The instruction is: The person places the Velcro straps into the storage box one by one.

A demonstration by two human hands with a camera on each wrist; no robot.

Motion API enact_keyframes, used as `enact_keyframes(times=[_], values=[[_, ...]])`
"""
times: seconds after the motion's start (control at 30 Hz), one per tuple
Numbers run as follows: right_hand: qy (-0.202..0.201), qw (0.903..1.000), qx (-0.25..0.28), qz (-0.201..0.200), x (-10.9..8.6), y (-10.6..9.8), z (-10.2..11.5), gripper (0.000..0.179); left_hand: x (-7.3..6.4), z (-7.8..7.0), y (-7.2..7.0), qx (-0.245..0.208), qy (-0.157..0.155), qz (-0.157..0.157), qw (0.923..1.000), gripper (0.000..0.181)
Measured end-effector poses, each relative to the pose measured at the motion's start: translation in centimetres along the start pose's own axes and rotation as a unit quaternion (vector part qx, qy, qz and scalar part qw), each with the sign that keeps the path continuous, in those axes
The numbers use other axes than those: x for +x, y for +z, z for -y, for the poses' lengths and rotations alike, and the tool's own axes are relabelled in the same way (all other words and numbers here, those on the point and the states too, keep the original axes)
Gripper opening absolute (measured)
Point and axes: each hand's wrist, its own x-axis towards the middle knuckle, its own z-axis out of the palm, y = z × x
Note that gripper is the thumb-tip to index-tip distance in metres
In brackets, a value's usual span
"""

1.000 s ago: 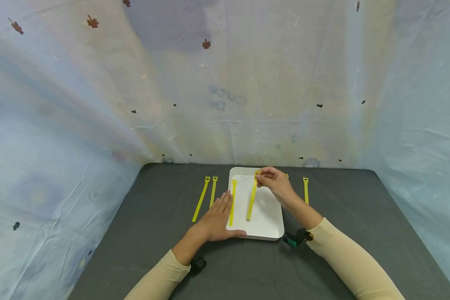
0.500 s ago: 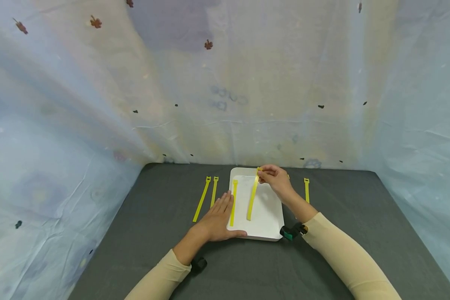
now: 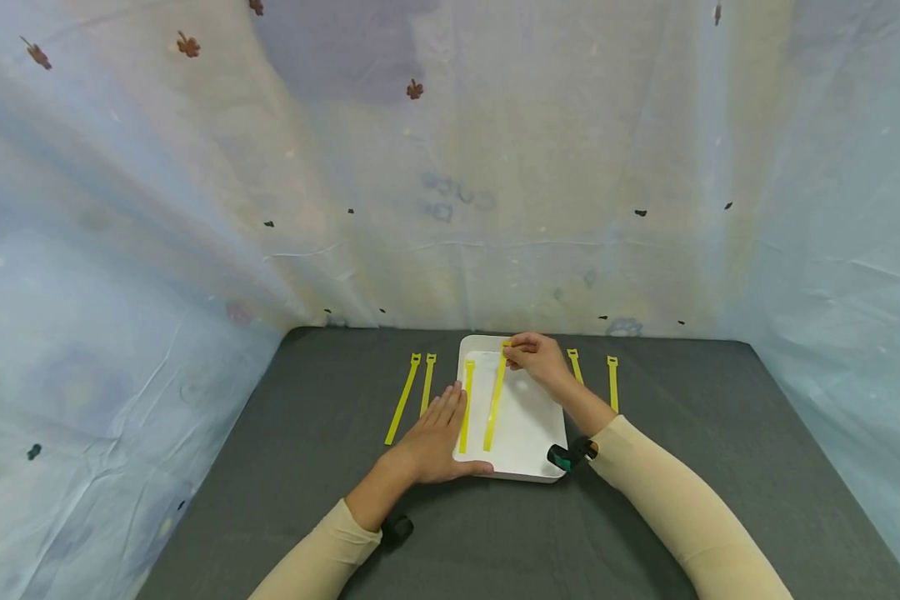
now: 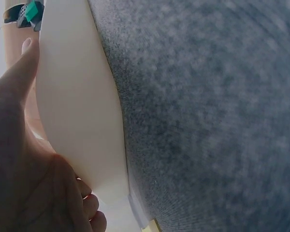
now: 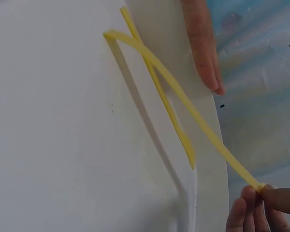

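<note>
Head view, lower centre: we see the right hand (image 3: 537,362) pinching a flat yellow plastic strip (image 3: 497,397) by its upper end, the lower end touching a white rectangular tray (image 3: 528,437); the left hand (image 3: 431,442), thumb apart from fingers, touches its edge.

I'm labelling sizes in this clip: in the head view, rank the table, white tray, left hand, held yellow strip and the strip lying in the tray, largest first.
Table
White tray
Left hand
Held yellow strip and strip lying in the tray: too alike to rank; the held one is raised.
</note>
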Motion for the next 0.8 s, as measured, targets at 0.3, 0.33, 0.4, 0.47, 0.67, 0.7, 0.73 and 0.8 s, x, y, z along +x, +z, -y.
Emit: enact_keyframes(times=[0.3,0.33,0.4,0.47,0.67,0.7,0.73,0.8], values=[[-0.002,0.9986,-0.052,0.01,0.7,1.3,-0.4,0.02,0.0,0.0,0.0,0.002,-0.004,0.001,1.0,0.134],[0.001,0.9984,-0.057,0.009,0.9,1.4,-0.5,0.019,0.0,0.0,-0.1,0.003,-0.004,0.0,1.0,0.133],[0.004,0.9978,-0.066,0.008,1.1,1.6,-0.7,0.019,0.0,0.0,-0.1,0.005,-0.004,0.0,1.0,0.134],[0.005,0.9973,-0.073,0.007,1.4,1.8,-0.9,0.018,0.1,-0.1,-0.2,0.007,-0.004,0.0,1.0,0.133],[0.014,0.9961,-0.086,0.017,1.7,2.6,-1.0,0.018,0.1,0.0,-0.1,0.01,0.002,-0.004,0.9999,0.133],[0.015,0.9958,-0.089,0.018,1.7,2.7,-0.9,0.017,0.1,0.1,0.0,0.01,0.002,-0.004,0.9999,0.133],[0.016,0.9956,-0.091,0.018,1.7,2.8,-0.9,0.017,0.1,0.1,0.0,0.009,0.003,-0.004,0.9999,0.133],[0.019,0.9954,-0.093,0.014,1.6,3.0,-0.8,0.017,0.1,0.1,-0.1,0.008,0.003,-0.004,1.0,0.133]])
